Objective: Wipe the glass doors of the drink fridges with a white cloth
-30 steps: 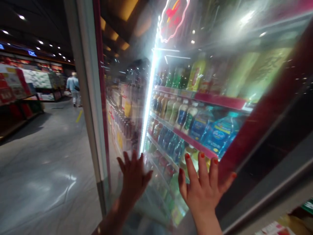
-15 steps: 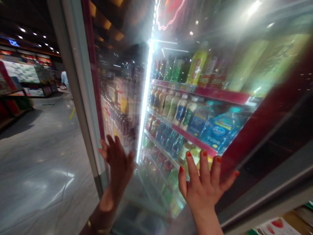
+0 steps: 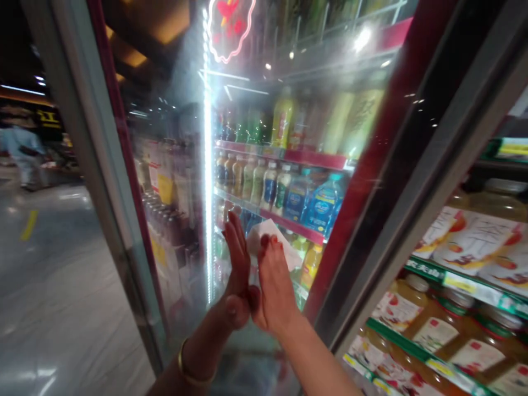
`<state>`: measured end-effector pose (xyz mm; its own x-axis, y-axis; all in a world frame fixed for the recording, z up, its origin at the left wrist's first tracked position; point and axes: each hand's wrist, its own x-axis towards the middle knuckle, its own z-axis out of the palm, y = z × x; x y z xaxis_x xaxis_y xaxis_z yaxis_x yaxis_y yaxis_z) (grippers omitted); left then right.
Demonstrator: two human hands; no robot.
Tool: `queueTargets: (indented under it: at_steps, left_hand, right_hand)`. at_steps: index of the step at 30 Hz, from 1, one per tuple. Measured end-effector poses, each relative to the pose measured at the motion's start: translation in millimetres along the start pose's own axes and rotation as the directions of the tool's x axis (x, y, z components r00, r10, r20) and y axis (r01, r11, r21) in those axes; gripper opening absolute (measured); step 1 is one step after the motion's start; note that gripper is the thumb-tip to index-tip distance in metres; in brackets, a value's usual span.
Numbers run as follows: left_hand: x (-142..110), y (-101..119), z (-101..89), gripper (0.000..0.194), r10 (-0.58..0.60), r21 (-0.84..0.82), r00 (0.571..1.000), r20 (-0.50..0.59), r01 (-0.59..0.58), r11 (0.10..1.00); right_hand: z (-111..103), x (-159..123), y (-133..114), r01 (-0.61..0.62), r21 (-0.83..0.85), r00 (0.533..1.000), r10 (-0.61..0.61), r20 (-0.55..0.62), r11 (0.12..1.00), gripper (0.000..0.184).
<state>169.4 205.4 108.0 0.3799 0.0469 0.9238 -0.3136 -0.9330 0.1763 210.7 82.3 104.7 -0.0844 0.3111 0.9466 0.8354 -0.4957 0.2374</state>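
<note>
My left hand (image 3: pixel 237 264), with a gold bangle (image 3: pixel 187 368) at the wrist, is held up with fingers stretched upward, palm turned toward the right. Close beside it is my right hand (image 3: pixel 276 283), red-nailed, its fingers extended and side by side. The two hands nearly meet at the thumbs. Behind the right fingers shows a white sheet-like piece (image 3: pixel 291 253); whether it is pressed by the hand or only lies behind it I cannot tell. Both hands are in front of the glass door (image 3: pixel 177 110) of a drinks cooler.
Behind the glass, bottles (image 3: pixel 270 184) line the shelves beside a bright light strip (image 3: pixel 207 165). The door frame (image 3: pixel 404 165) slants at the right. Large bottles of juice (image 3: pixel 433 335) stand on shelves beyond it. A person (image 3: pixel 25 146) stands at the far left on the shiny floor (image 3: pixel 45 286).
My hands have come from wide apart to close together, and the right fingers have closed up side by side. The white piece has appeared. My view has turned right, revealing the juice shelves.
</note>
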Motion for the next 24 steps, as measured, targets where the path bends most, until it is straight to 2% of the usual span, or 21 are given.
queueTargets:
  at_steps: [2, 3, 5, 6, 8, 9, 10, 12, 13, 15, 16, 18, 20, 21, 22, 23, 24]
  left_hand:
    - [0.3, -24.6, -18.5, 0.102, 0.068, -0.083, 0.996, -0.062, -0.073, 0.994]
    - [1.9, -38.2, -27.7, 0.093, 0.112, -0.073, 0.987, -0.118, -0.121, 0.99]
    - [7.5, -63.5, -42.5, 0.084, 0.189, 0.058, 0.961, -0.201, -0.181, 0.982]
    - [10.8, -73.3, -47.4, 0.084, 0.215, 0.158, 0.953, -0.216, -0.183, 0.97]
    - [16.2, -84.1, -52.1, 0.086, 0.241, 0.336, 0.951, -0.193, -0.167, 0.927]
    - [17.7, -85.4, -52.6, 0.085, 0.25, 0.386, 0.953, -0.172, -0.168, 0.907]
    - [18.3, -84.6, -52.5, 0.083, 0.253, 0.413, 0.954, -0.159, -0.168, 0.895]
    - [17.4, -80.1, -52.0, 0.082, 0.247, 0.416, 0.958, -0.146, -0.167, 0.894]
    - [16.4, -78.0, -51.9, 0.083, 0.244, 0.41, 0.959, -0.143, -0.167, 0.896]
    - [14.9, -76.4, -51.6, 0.084, 0.257, 0.4, 0.955, -0.148, -0.18, 0.899]
    - [14.6, -77.0, -51.1, 0.084, 0.271, 0.393, 0.95, -0.155, -0.192, 0.899]
    - [15.2, -80.1, -49.1, 0.083, 0.292, 0.376, 0.941, -0.169, -0.212, 0.902]
    - [16.5, -84.7, -47.3, 0.081, 0.311, 0.368, 0.935, -0.173, -0.232, 0.9]
    - [17.1, -87.5, -47.2, 0.079, 0.318, 0.364, 0.932, -0.174, -0.239, 0.9]
    - [17.6, -90.7, -47.9, 0.078, 0.325, 0.358, 0.929, -0.18, -0.246, 0.901]
    - [18.0, -94.2, -49.5, 0.077, 0.331, 0.346, 0.925, -0.185, -0.254, 0.903]
    - [18.3, -97.9, -52.1, 0.077, 0.333, 0.322, 0.925, -0.183, -0.264, 0.909]
  right_hand:
    - [7.8, -1.1, 8.0, -0.064, -0.16, 0.994, 0.077, 0.075, 0.985, 0.078]
    - [9.1, -2.6, 18.3, -0.118, -0.242, 0.989, 0.137, 0.064, 0.963, 0.077]
    - [6.2, -2.7, 44.2, -0.269, -0.333, 0.963, 0.265, -0.058, 0.904, 0.077]
    - [3.5, 0.4, 55.6, -0.365, -0.34, 0.931, 0.335, -0.146, 0.867, 0.076]
    - [0.9, 12.0, 65.8, -0.512, -0.32, 0.855, 0.435, -0.283, 0.797, 0.075]
    - [2.3, 18.1, 62.6, -0.536, -0.316, 0.839, 0.45, -0.307, 0.783, 0.076]
    - [5.3, 22.1, 54.1, -0.521, -0.323, 0.849, 0.442, -0.29, 0.79, 0.077]
    - [14.1, 17.8, 28.6, -0.372, -0.357, 0.928, 0.338, -0.155, 0.857, 0.08]
    - [17.6, 8.7, 16.4, -0.261, -0.365, 0.965, 0.256, -0.063, 0.894, 0.081]
    - [18.3, -17.1, 4.1, -0.108, -0.368, 0.988, 0.139, 0.061, 0.923, 0.083]
    - [14.8, -28.9, 5.9, -0.112, -0.381, 0.986, 0.15, 0.073, 0.918, 0.085]
    - [3.7, -38.2, 21.2, -0.294, -0.42, 0.946, 0.325, 0.002, 0.859, 0.091]
    - [-2.5, -24.4, 37.2, -0.518, -0.421, 0.846, 0.518, -0.125, 0.745, 0.094]
    - [-0.9, -13.0, 39.8, -0.574, -0.406, 0.81, 0.563, -0.16, 0.711, 0.094]
    - [3.8, -2.6, 37.4, -0.577, -0.392, 0.81, 0.562, -0.165, 0.716, 0.093]
    - [10.7, 3.7, 30.5, -0.528, -0.384, 0.844, 0.52, -0.136, 0.757, 0.093]
    - [18.2, 3.9, 20.5, -0.423, -0.37, 0.9, 0.43, -0.069, 0.827, 0.09]
